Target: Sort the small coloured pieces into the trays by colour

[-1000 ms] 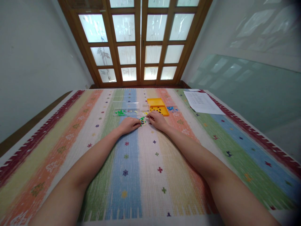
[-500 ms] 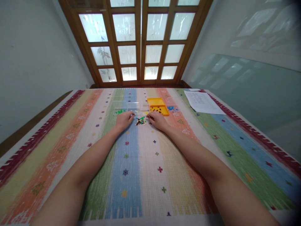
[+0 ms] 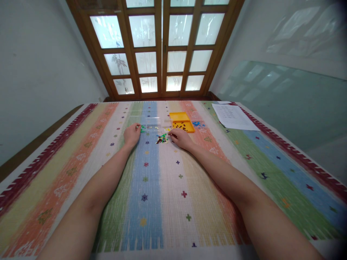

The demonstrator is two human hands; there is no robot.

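1. Sorting looks partly done: green, blue and dark pieces already lie apart in their own containers, while a mixed heap (image 3: 162, 139) of small coloured pieces is left on the striped cloth (image 3: 162, 202) covering the table.
2. Left hand (image 3: 132, 134) reaches to the clear tray (image 3: 153, 125), fingers curled with their tips at the green pieces (image 3: 141, 128) in its left compartment. Whether they pinch one is too small to tell.
3. Right hand (image 3: 181, 138) rests just right of the heap, fingers drawn together and touching its edge. A held piece cannot be made out.
4. Middle compartments of the clear tray hold only a few scattered pieces, some of them yellow.
5. Yellow tray (image 3: 179, 117), just behind the right hand, carries a cluster of dark pieces (image 3: 183, 126) at its near end.
6. Blue pieces (image 3: 197, 124) sit in a clear container to the yellow tray's right. A printed sheet (image 3: 233, 116) lies well apart, further right.
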